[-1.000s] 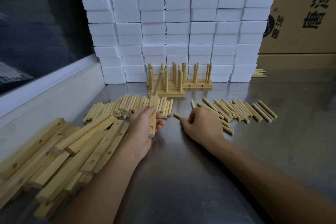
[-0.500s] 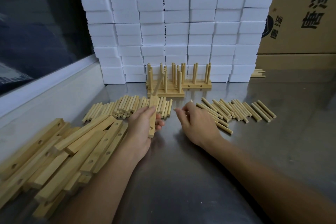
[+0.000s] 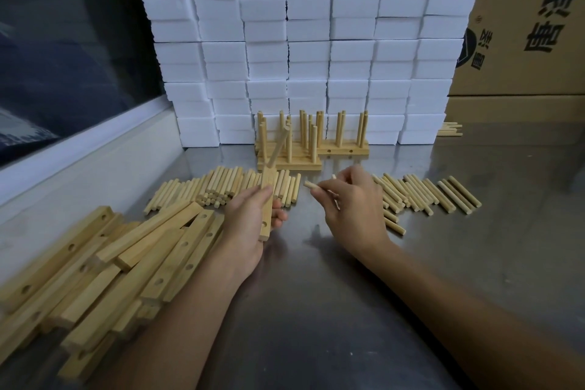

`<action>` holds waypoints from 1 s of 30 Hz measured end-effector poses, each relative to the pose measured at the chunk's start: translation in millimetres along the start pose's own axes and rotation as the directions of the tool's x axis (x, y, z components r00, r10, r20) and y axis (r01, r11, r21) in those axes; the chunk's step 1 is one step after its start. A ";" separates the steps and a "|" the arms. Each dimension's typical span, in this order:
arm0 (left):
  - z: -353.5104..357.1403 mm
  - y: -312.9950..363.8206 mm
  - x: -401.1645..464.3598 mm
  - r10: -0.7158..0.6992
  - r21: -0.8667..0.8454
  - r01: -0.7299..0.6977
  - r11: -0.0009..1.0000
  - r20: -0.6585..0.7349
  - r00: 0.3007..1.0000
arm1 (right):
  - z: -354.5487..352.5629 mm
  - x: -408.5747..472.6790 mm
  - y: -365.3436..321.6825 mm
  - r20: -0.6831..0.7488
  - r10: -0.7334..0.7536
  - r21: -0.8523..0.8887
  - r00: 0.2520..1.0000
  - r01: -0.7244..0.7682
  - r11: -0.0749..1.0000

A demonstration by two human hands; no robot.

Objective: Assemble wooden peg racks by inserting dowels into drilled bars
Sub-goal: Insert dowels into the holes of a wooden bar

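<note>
Having been lifted off the bench [image 3: 316, 310], a dowel [image 3: 311, 186] is being pinched by the right hand [image 3: 354, 203] fingers and brought toward the bar [image 3: 267, 209] gripped in the left hand [image 3: 250, 225], for insertion.

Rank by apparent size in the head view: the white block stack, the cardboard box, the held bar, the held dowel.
1. white block stack
2. cardboard box, cut off by the frame, so its true rank is unsure
3. held bar
4. held dowel
</note>
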State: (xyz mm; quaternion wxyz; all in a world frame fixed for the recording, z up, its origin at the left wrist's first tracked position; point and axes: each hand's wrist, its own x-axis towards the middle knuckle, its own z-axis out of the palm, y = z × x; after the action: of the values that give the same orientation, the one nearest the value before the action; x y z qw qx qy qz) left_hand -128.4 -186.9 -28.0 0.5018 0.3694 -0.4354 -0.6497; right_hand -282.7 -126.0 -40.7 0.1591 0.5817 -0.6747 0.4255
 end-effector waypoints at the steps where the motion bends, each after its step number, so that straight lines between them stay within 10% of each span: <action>1: 0.0 0.0 -0.1 -0.001 -0.001 0.001 1.000 0.003 1.000 | -1.1 0.4 -1.2 -0.022 0.008 0.012 1.000 -0.007 1.000; 6: 0.6 0.6 -1.1 0.004 -0.002 -0.004 1.000 0.001 1.000 | -4.2 -0.4 -5.0 0.015 0.017 0.244 1.000 -0.020 0.969; 30: -0.5 -4.9 1.8 0.039 0.094 -0.046 0.995 0.071 0.997 | -4.1 -1.5 -4.7 0.058 0.058 0.144 0.997 -0.066 0.987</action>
State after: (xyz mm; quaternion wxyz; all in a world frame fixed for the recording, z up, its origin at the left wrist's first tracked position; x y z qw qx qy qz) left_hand -129.9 -188.1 -32.8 0.4820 0.3608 -0.4907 -0.6298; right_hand -279.2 -121.7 -37.5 0.0846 0.5817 -0.6638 0.4625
